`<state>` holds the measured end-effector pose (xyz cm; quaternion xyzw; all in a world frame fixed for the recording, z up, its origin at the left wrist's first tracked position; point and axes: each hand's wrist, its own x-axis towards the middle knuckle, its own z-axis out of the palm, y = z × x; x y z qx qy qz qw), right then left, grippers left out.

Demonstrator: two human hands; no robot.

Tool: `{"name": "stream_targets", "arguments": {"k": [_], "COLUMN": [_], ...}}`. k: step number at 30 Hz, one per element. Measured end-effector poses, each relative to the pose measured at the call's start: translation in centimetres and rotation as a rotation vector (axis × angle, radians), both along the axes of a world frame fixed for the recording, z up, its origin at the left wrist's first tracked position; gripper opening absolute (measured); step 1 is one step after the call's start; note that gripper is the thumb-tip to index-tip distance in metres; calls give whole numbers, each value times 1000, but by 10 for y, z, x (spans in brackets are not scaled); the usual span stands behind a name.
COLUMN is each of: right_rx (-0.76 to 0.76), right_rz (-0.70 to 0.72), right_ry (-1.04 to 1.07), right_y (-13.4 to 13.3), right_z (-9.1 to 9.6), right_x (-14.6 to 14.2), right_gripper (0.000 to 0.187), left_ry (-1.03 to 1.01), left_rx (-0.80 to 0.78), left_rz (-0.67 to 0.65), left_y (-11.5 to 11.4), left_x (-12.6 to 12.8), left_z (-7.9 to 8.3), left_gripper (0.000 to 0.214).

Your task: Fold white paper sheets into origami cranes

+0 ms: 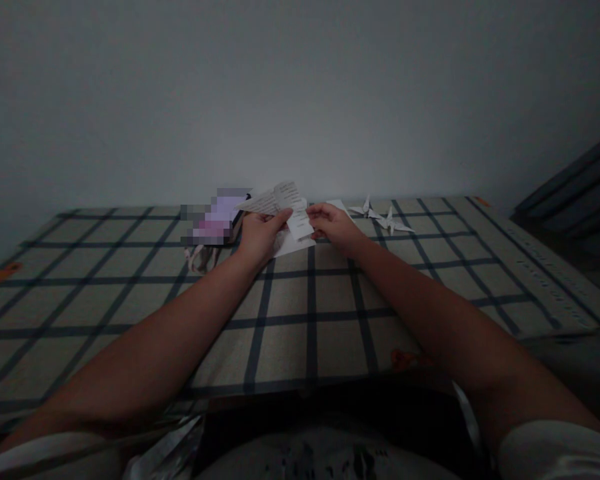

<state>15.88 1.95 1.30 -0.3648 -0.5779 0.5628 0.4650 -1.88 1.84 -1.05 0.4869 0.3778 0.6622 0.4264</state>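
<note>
A folded sheet of printed paper is held up a little above the table. My left hand grips its left side, thumb on top and fingers behind. At the paper's right edge, my right hand has its fingertips and thumb bent in, pinching near the lower corner. Beneath both hands lie more white sheets of paper, partly covered by them. Two folded white paper cranes sit just right of my right hand, close together.
A phone-like device, its screen blurred out, leans to the left of my left hand, with a small pale object by its base. A checked cloth covers the table, and a plain wall stands behind.
</note>
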Motion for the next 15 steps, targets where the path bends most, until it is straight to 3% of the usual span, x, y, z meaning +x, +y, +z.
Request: {"name": "stream_targets", "arguments": {"k": [15], "right_rx": [5], "right_rz": [181], "right_ry": [112], "right_y": [8], "right_z": [-12], "right_x": [3], "right_gripper": [39], "left_ry": [-108], "left_rx": [-59], "left_rz": [-34], "left_y": [-3], "left_x": [3], "left_z": [6], "left_gripper": [38]}}
